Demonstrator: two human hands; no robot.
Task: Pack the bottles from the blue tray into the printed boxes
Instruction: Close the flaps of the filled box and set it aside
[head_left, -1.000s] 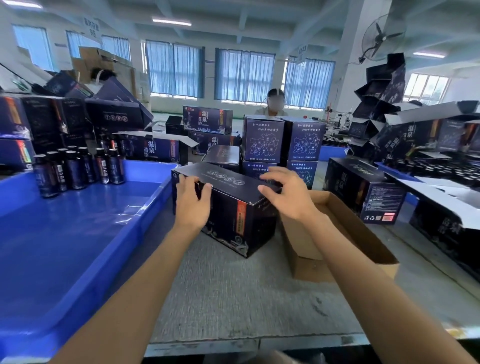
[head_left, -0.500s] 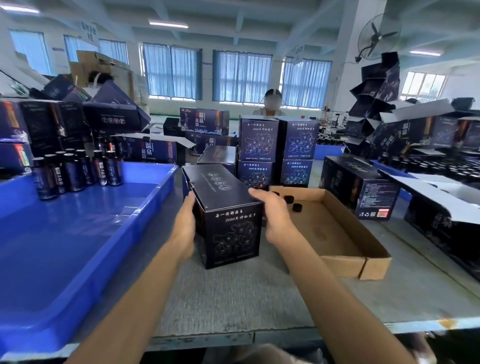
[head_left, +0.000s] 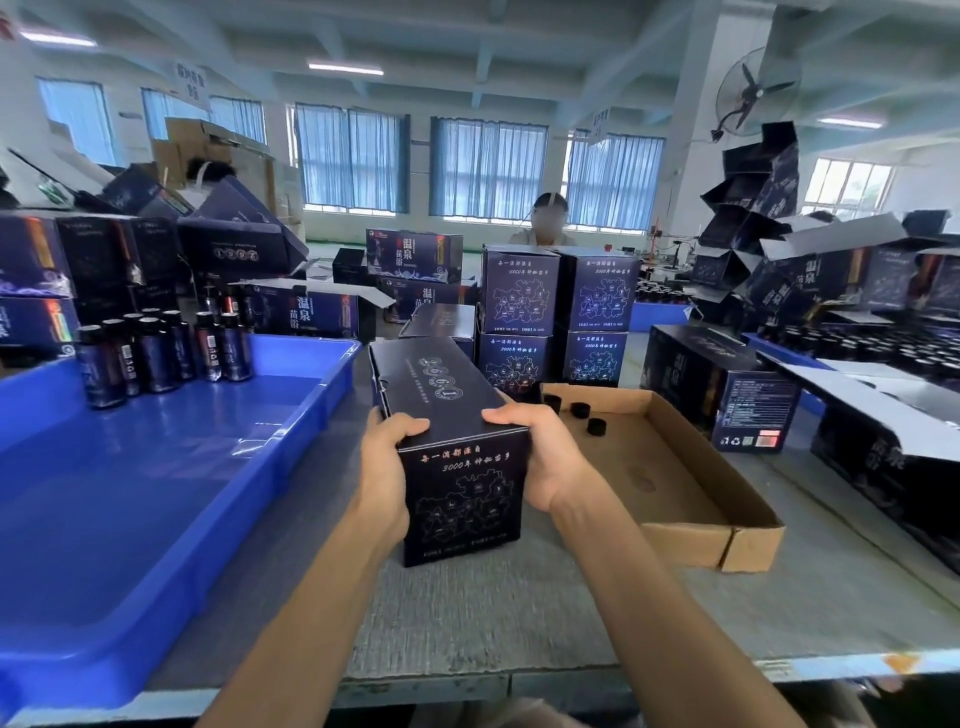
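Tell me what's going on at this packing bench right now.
A person grips a closed printed box with both hands, the left hand and the right hand on opposite sides at its near end, thumbs over the top edge. The box sits between the blue tray and an open cardboard tray that holds three black caps. A cluster of bottles stands in the blue tray's far corner, not yet packed. Stacked boxes stand behind.

blue tray (head_left: 156, 519): cut by left edge | bottles (head_left: 156, 353): labels unreadable
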